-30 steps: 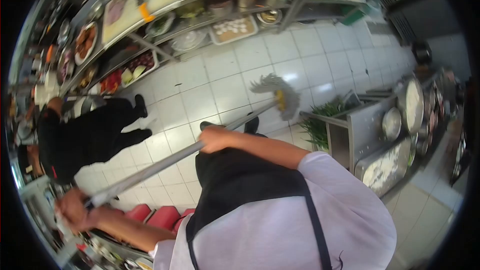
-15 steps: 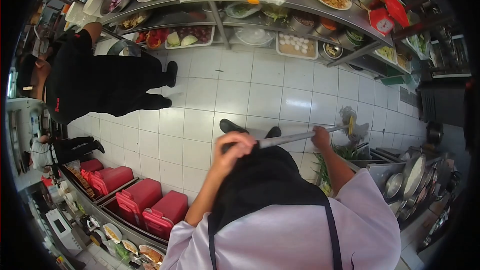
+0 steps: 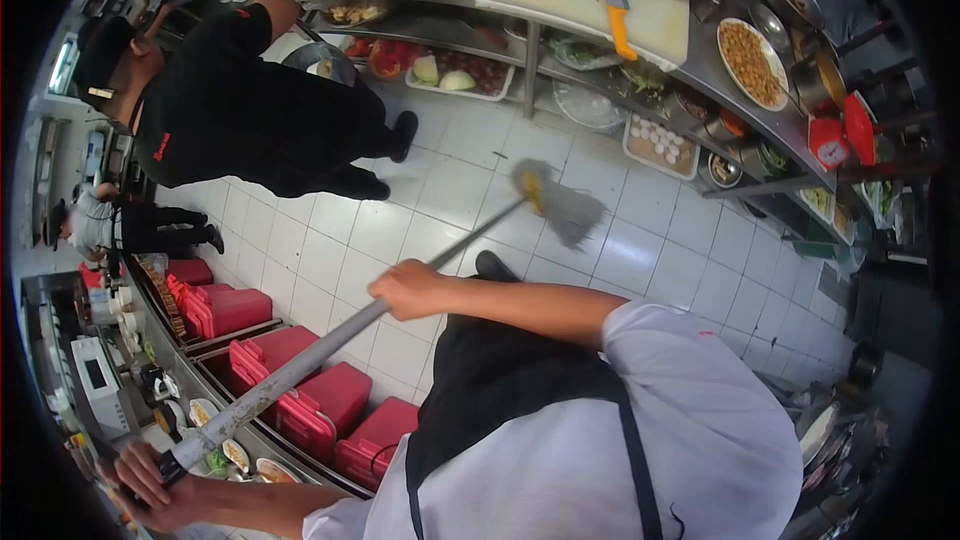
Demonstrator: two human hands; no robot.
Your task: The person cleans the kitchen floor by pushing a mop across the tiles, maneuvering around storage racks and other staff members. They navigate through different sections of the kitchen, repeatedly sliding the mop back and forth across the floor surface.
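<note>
Two bare hands hold one mop: the left hand is wrapped around the black upper end, and the right hand is closed around the shaft lower down, with no visible gap. Relative to half a second ago, the mop head has shifted from the right end of the aisle to the floor tiles near the egg tray; the left hand has moved outward from the apron. Judged from this, the mopped area is now mid-aisle.

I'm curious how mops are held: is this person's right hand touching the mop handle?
Touching. The head view shows the right hand closed around the mop handle.
</note>
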